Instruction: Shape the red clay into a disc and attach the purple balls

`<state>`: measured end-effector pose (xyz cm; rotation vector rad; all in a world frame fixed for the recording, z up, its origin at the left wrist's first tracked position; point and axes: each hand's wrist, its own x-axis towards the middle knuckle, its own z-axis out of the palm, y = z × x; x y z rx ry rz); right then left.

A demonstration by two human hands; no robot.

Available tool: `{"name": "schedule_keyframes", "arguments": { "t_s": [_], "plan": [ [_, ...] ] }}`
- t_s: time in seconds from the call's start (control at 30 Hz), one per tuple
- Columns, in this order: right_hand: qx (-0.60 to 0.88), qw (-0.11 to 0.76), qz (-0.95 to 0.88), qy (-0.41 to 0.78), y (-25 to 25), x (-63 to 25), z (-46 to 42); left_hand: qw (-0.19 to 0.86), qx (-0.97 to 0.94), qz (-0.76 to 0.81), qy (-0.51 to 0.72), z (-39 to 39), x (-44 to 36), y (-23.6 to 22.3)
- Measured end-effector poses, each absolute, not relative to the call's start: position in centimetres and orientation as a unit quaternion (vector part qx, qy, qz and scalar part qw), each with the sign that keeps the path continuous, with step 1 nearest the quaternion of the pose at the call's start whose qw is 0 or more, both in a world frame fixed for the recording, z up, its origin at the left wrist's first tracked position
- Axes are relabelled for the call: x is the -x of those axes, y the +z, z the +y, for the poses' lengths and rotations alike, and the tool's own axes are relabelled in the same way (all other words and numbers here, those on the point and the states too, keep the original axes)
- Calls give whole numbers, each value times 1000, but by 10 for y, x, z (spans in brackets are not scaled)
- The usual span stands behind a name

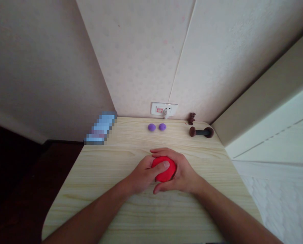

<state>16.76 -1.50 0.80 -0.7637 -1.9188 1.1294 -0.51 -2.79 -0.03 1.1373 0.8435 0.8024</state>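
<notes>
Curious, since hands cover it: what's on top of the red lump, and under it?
The left hand rests its thumb atop the red lump; the right hand curves around its right side. The underside is hidden, so what's beneath can't be seen.

hands (185, 171) around red lump (166, 175), purple pieces (151, 127)

Red lump (168, 174), purp. pcs (151, 127)

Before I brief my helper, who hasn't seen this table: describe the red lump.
Find the pale table, then the left hand and right hand meeting over it. Cupped between them is the red lump. Its colour and larger size set it apart from the two purple lumps nearer the wall.
</notes>
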Motion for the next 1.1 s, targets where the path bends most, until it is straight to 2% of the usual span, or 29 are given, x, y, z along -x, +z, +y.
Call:
{"name": "schedule_keyframes", "arguments": {
  "t_s": [0.23,0.43,0.7,1.1],
  "plan": [
    [269,354,-731,517,9,-167,-14,696,-546,287,368,-27,5,1],
    [250,360,-757,485,7,-163,-16,675,-557,305,376,-29,4,0],
    [295,387,-703,518,8,-150,-28,698,-508,343,370,-32,5,-1],
    [355,381,-766,377,1,-164,-18,725,-479,366,334,-23,7,-1]
  ]
}}
